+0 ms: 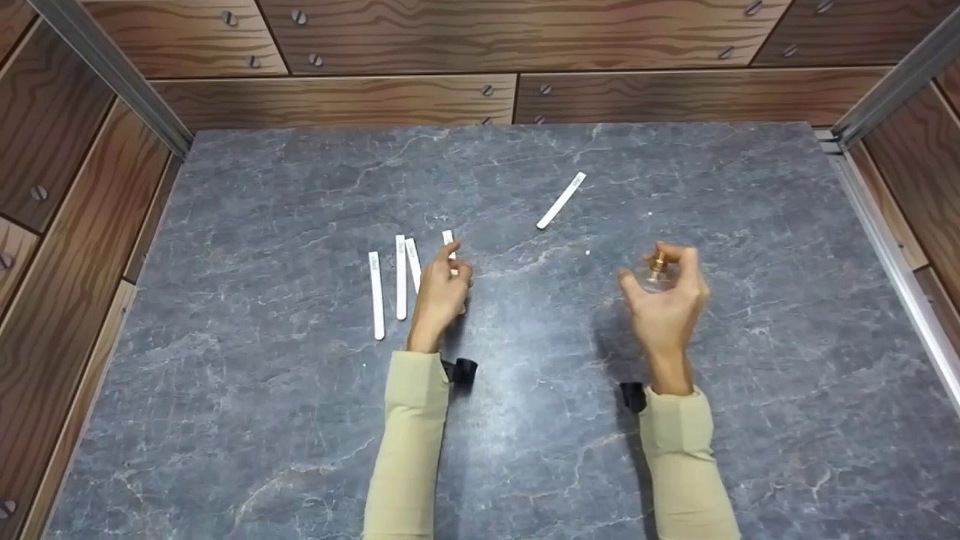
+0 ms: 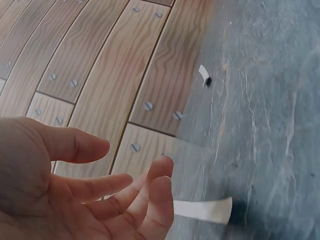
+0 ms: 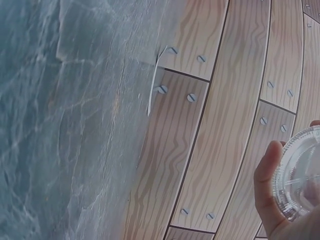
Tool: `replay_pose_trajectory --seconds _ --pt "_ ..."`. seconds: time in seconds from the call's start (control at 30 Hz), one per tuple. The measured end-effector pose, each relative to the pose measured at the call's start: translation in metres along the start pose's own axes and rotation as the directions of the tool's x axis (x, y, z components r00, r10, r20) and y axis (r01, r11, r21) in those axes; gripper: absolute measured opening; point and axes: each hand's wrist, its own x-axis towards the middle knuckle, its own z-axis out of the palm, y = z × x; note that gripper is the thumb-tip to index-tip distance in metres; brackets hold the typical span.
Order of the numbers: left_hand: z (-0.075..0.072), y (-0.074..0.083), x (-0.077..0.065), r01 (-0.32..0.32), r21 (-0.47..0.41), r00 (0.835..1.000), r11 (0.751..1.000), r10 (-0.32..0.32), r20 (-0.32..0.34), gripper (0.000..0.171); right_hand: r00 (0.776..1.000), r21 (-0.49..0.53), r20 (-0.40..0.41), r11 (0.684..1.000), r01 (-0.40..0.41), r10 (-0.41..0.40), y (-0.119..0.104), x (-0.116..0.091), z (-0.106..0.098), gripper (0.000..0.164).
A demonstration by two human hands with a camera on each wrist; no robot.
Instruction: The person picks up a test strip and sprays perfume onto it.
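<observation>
My right hand point(image 1: 667, 300) grips a small clear glass perfume bottle point(image 1: 657, 279) with a gold neck, its fingers curled round it above the table. In the right wrist view the ribbed round base of the bottle point(image 3: 295, 175) shows beside the thumb. My left hand point(image 1: 444, 291), fingers loosely bent and nothing between them, hovers over several white paper strips. One strip point(image 1: 448, 238) shows partly from under its fingertips. To its left lie more strips, among them a strip point(image 1: 400, 277) and the outermost strip point(image 1: 376, 296). Small print marks their far ends.
Another white strip point(image 1: 561, 201) lies slanted by itself toward the back, between the hands. The grey marbled table point(image 1: 262, 420) is bordered by wood-patterned panels point(image 1: 420, 37) at the back and sides. Metal rails point(image 1: 892, 270) run along the right edge.
</observation>
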Motion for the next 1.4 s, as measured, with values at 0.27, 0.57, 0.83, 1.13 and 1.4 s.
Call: replay_pose_trajectory --seconds 0.27,0.57,0.83,1.13,1.4 --pt "-0.005 -0.006 -0.01 0.001 0.031 0.999 1.0 0.0 -0.036 0.048 1.0 0.004 0.002 1.0 0.01 -0.01 0.0 0.0 -0.001 0.042" --pt "-0.01 -0.015 -0.017 0.031 0.034 0.997 0.999 -0.029 -0.065 0.045 1.0 0.012 0.012 1.0 0.004 -0.004 0.0 -0.002 0.001 0.043" --pt "-0.011 -0.017 -0.023 0.033 0.064 0.993 0.997 -0.026 -0.112 0.042 1.0 0.008 0.015 1.0 0.004 -0.004 0.0 0.0 -0.001 0.041" --pt "-0.009 -0.023 -0.025 0.063 0.034 0.99 0.997 -0.058 -0.132 0.042 1.0 0.01 0.017 1.0 -0.004 0.003 0.0 0.0 -0.001 0.041" --pt "-0.008 -0.023 -0.023 0.055 0.054 0.991 0.997 -0.048 -0.124 0.039 1.0 0.006 0.025 1.0 -0.016 0.015 -0.001 0.0 -0.002 0.042"
